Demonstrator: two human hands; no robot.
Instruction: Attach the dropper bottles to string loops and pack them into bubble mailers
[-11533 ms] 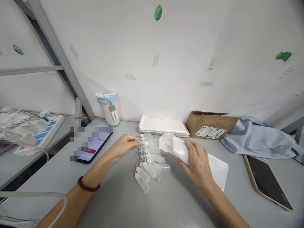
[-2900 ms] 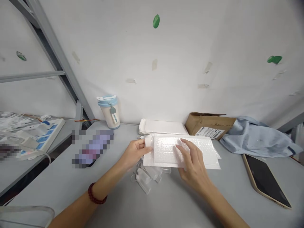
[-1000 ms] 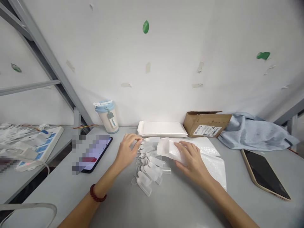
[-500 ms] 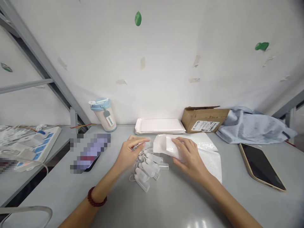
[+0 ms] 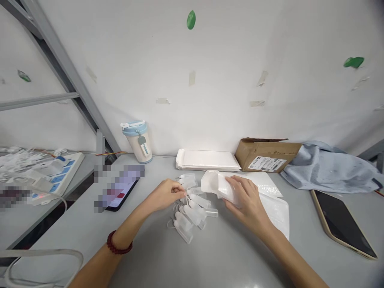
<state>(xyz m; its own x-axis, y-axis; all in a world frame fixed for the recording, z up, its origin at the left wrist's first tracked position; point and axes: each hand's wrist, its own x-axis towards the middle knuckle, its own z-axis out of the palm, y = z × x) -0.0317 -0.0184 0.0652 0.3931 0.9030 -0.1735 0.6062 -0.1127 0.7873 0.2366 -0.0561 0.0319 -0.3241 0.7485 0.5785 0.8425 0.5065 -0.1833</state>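
A pile of small translucent plastic tubes with caps and string loops (image 5: 192,214) lies on the grey table in front of me. My left hand (image 5: 168,195) is over the pile's left side, thumb and fingers pinched together at the loop end of one tube (image 5: 196,191). A white bubble mailer (image 5: 223,186) is in my right hand (image 5: 244,200), its mouth gaping toward the left. Beneath and behind that hand, more white bubble mailers (image 5: 277,212) lie flat on the table.
At the wall stand a blue-lidded cup (image 5: 138,142), a stack of white mailers (image 5: 207,160) and a cardboard box (image 5: 265,156) beside a blue cloth (image 5: 327,166). One phone (image 5: 343,224) lies right, another (image 5: 123,192) left. A power strip (image 5: 61,176) with cables is far left.
My left hand has lowered onto the tubes and its fingers have closed at one tube's loop end. My right hand still holds the mailer. The whole view has shifted slightly.
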